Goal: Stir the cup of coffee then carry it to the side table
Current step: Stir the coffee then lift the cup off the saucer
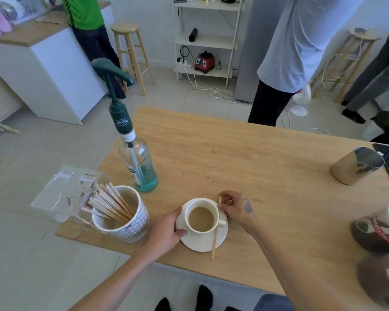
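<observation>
— Cup (201,218) of milky coffee, white, standing on a white saucer (220,237) near the front edge of the desk (245,158). Handle points right.

— Left hand (166,232)?

— At the saucer's left rim. Thumb lies over the rim's near-left part, the other fingers (176,213) curl along the far-left edge. It grips the saucer, not the cup.

— Right hand (237,209)?

— Just beyond the cup's right side, above the handle. Fingers narrowed to a pinch around the top end of a thin wooden stir stick (220,200). That stick stands outside the cup wall, just beside the rim; whether it touches the saucer I cannot tell.

— Anything else on the saucer?

— A second wooden stick (215,242), lying from below the handle across the saucer's near-right part, its lower end overhanging onto the desk.

— Surroundings?

— Left of the saucer, a patterned mug (126,225) stuffed with more sticks, touching the left wrist area. Behind it a clear plastic box (61,194). A glass bottle (139,167) with a green pump stands beyond the mug. Metal jug (355,166) far right, well apart from the cup.
</observation>
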